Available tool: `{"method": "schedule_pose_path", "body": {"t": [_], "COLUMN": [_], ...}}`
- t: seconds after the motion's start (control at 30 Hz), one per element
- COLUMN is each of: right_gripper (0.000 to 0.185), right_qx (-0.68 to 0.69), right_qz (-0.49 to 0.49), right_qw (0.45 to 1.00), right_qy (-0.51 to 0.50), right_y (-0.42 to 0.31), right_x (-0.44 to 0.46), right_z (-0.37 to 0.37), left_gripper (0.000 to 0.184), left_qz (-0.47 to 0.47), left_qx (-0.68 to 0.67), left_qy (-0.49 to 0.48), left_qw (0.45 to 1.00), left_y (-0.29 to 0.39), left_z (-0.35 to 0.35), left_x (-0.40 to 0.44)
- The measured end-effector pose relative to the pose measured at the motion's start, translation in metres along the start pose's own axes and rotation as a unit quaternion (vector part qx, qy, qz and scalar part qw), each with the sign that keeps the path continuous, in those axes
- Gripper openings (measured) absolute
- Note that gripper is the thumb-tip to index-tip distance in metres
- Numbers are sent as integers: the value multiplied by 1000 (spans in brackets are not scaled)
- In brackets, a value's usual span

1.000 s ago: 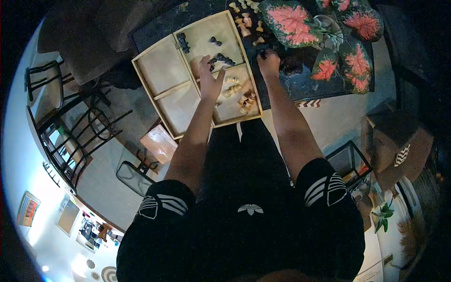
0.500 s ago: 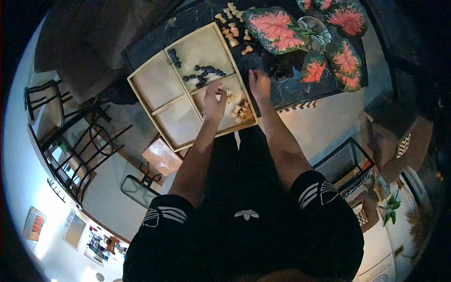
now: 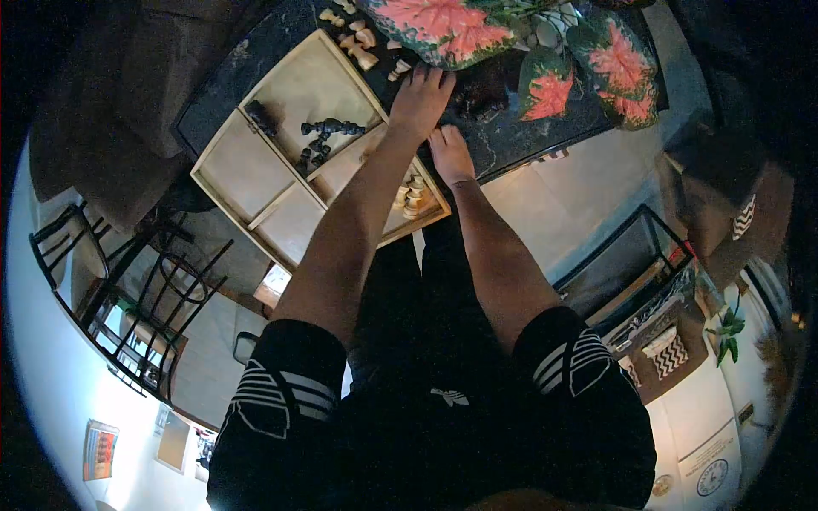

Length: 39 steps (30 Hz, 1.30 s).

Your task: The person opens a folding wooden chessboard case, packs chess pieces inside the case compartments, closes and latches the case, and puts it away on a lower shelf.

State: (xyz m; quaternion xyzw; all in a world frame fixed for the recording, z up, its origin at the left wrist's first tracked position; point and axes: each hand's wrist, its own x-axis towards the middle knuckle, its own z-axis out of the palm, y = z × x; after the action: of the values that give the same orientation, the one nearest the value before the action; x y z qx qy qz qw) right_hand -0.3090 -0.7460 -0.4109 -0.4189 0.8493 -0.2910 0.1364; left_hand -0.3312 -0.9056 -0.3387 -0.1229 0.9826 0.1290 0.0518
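My left hand (image 3: 422, 104) reaches across the wooden box's right edge, palm down and fingers apart. Its fingertips are close to a light chess piece (image 3: 399, 70) on the dark table. Just below it, my right hand (image 3: 452, 155) is curled closed beside the box; whatever its fingers hold is hidden. The divided wooden box (image 3: 230, 210) lies tilted in view. Black chess pieces (image 3: 331, 128) lie in its upper right compartment, and light chess pieces (image 3: 411, 198) are in the lower right one, partly behind my left forearm.
More light chess pieces (image 3: 360, 47) stand and lie on the dark marble table (image 3: 503, 157) beyond the box. Dark objects, hard to make out, are right of my left hand. A plant with pink and green leaves (image 3: 545, 85) spreads over the table.
My left hand has gone from the box's lower right compartment up and right, past the edge to the table. My right hand is now lower and left, beside the box. The view has shifted.
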Motion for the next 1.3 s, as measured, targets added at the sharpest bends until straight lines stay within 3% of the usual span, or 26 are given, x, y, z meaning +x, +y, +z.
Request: {"method": "schedule_pose_path", "body": {"t": [0.07,0.13,0.2,0.3,0.53,0.63,0.7,0.73,0.8,0.87,0.97,1.03,1.07,1.13,1.17,1.23,1.3], "right_gripper": [13,13,12,10,7,7,10,14,12,10,10,9,11,11,10,11,13], "right_qx": [-17,-33,-31,-16,-19,-19,-21,-28,-23,-17,-21,-15,-8,-5,2,7,11], "right_qz": [5,3,8,1,-18,-15,-19,-19,-11,-22,-1,-1,-3,14,26,23,19], "right_qw": [1000,999,1000,1000,999,999,999,999,999,999,999,999,999,999,1000,1000,1000], "right_qy": [-3,-9,0,8,22,42,34,26,28,47,28,43,52,31,5,13,20], "right_y": [2,-1,-1,-1,2,1,3,2,1,1,0,-1,-1,-1,-1,-1,-3], "right_x": [0,-2,-1,-1,-4,-2,-4,-3,2,-1,-2,-1,-2,-2,-2,-2,-3], "right_z": [3,3,2,3,4,5,6,6,6,6,5,6,7,4,3,4,2], "left_gripper": [47,46,45,37,14,18,24,24,24,28,35,42,42,44,45,45,44], "left_qz": [113,110,66,42,-36,-54,-135,-135,-155,-241,-265,-377,-373,-315,-315,-213,-147], "left_qx": [86,111,116,92,83,36,-123,-118,-251,-277,-303,-225,-225,-259,-294,-244,-301], "left_qy": [-45,-66,-124,-49,-90,-29,114,115,193,174,235,265,263,394,351,217,140], "left_qw": [989,985,983,994,992,997,977,977,936,914,885,859,861,823,831,921,932], "left_y": [-9,-11,-10,-2,6,2,6,3,-11,-23,-59,-68,-66,-61,-49,-33,-4], "left_z": [3,0,-1,3,26,23,12,7,-4,-26,-24,-27,-24,-18,-12,-5,-6], "left_x": [3,8,17,23,30,18,-2,-11,-33,-51,-69,-76,-76,-72,-74,-62,-45]}}
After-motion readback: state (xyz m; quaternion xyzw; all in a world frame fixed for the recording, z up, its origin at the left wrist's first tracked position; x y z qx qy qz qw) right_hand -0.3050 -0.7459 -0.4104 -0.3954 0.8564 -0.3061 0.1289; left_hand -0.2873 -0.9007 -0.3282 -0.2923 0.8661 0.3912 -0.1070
